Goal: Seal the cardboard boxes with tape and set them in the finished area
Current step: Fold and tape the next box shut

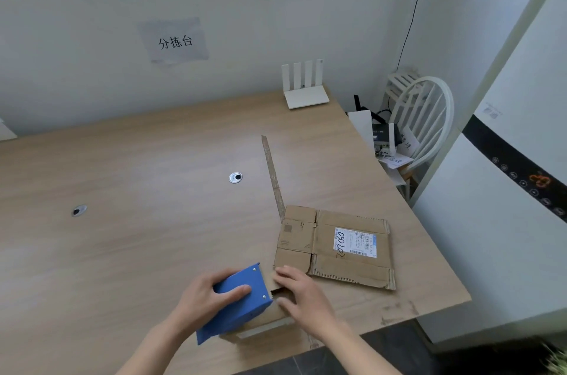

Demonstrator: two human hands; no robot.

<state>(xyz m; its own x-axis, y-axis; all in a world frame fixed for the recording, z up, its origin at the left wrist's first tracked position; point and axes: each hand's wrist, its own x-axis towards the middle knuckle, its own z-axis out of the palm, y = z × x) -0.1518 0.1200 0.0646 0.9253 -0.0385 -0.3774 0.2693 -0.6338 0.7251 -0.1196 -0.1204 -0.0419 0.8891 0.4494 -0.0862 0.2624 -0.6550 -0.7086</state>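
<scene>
My left hand [206,296] grips a blue tape dispenser [237,302] at the near edge of the wooden table [138,221]. The dispenser lies on a small cardboard box [270,318], mostly hidden under it. My right hand [302,295] rests on that box beside the dispenser's toothed end, with thumb and fingers at the brown tape there. A flattened cardboard box [336,244] with a white shipping label [354,242] lies just beyond my right hand.
A long strip of brown tape [272,173] runs across the table toward the flat box. A white router [304,87] stands at the back. Two round cable holes [235,177] sit in the tabletop. A white chair [420,126] and a white appliance [506,190] stand right.
</scene>
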